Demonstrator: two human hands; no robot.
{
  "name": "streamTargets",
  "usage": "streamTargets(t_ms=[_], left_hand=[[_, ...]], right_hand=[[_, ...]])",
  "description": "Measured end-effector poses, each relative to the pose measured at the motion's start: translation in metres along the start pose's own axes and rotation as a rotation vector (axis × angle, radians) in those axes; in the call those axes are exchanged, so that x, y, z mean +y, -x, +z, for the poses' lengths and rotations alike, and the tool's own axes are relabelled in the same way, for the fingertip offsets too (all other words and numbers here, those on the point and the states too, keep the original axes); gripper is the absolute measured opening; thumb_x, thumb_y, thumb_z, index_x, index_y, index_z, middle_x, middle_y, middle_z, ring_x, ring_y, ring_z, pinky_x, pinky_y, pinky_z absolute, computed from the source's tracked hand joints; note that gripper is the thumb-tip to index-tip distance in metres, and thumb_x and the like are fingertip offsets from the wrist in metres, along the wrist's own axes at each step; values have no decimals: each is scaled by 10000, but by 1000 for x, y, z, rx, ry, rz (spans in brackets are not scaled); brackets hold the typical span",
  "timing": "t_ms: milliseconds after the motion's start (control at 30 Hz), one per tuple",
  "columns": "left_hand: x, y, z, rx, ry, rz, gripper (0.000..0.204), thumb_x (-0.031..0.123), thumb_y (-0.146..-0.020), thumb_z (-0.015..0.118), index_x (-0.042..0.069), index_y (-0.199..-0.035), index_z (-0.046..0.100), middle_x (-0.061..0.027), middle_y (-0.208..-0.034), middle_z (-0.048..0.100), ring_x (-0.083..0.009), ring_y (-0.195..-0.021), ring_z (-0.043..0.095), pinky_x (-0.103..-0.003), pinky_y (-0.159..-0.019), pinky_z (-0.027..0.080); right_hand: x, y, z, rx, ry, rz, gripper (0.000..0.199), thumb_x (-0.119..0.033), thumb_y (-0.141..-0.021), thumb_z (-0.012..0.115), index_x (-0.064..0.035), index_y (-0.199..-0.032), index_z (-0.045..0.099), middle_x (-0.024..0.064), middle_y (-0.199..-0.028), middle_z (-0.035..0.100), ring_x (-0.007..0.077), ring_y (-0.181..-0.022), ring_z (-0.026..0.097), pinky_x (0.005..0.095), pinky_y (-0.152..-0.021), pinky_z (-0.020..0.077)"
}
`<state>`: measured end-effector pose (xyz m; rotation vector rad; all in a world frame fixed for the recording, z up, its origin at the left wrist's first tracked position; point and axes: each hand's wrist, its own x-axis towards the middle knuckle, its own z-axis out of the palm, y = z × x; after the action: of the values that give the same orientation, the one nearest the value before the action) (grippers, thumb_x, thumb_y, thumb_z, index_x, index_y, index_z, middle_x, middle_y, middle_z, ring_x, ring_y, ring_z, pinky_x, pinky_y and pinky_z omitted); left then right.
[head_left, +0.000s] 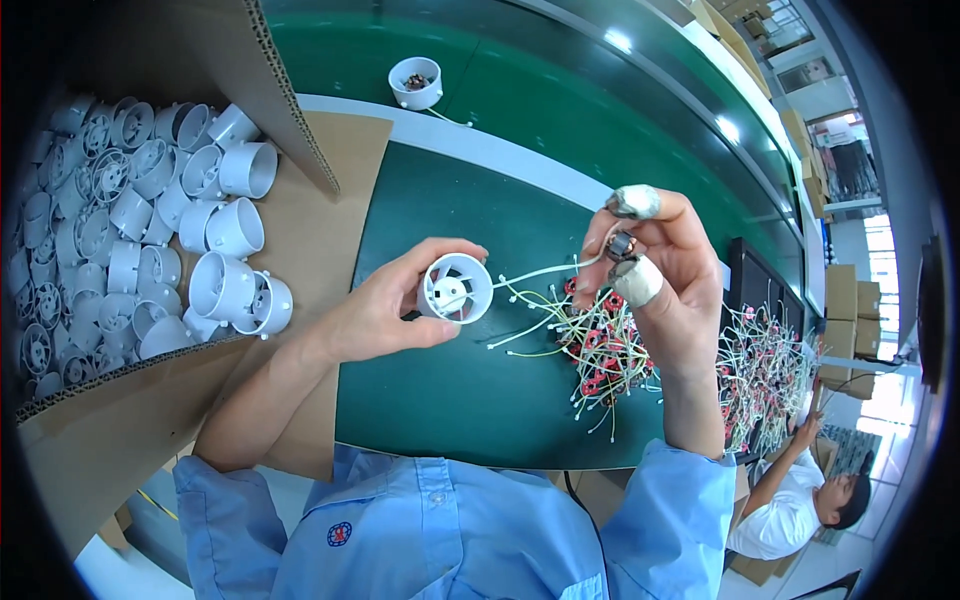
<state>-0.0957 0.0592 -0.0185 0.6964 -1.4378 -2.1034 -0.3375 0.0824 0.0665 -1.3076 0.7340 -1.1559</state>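
My left hand (385,308) holds a round white cup (450,287) with spokes inside. My right hand (682,275) pinches a small dark part (621,246) (there are white wraps (638,284) on my thumb and one finger). A pale wire (545,269) goes from it toward the cup. Below is a messy heap of red bits (605,350) with wires. On my left, a big brown box (110,440) holds lots more white cups (130,215).

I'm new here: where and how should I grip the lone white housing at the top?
Probably pinch the white housing by its round outer wall, from the left: its open top exposes copper-coloured parts, and the wire trails off lower right.
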Motion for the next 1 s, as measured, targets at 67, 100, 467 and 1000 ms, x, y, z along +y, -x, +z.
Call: streamTargets(t_ms=[67, 100, 467, 1000], left_hand=[[-3, 2, -5, -6, -5, 4, 657, 181, -746, 694, 31, -1297, 367, -77, -1192, 490, -145, -1120, 486, -284, -942, 409], [-4, 2, -6, -23, -13, 13, 671, 200, -738, 698, 29, -1293, 362, -80, -1190, 490, -145, -1120, 485, -285, -942, 409], [-3, 2, -10, -199, -23, -48, 687, 236, -741, 675, 21, -1308, 352, -55, -1150, 472, -132, -1071, 481, -281, -930, 398], [-3, 4, 6, 14, -311, 47, 721, 148, -676, 785, 37, -1284, 416, -79, -1124, 526, -194, -1061, 524, -315, -897, 429]], right_hand=[[3, -8, 0, -43, -8, 28, 345, -58, -886, 552, 34, -1202, 449, 149, -1019, 552, 176, -858, 600, 310, -725, 521], [2, -9, 0, -54, -6, 44, 338, -57, -888, 550, 35, -1199, 456, 142, -1009, 553, 170, -854, 596, 306, -734, 515], [16, -20, -3, -131, 83, 116, 361, -103, -855, 607, 48, -1155, 476, 165, -991, 572, 185, -774, 622, 307, -689, 528], [22, -19, 17, -273, 530, 21, 275, 46, -816, 577, 23, -1088, 545, 122, -983, 597, 182, -833, 615, 295, -689, 495]])
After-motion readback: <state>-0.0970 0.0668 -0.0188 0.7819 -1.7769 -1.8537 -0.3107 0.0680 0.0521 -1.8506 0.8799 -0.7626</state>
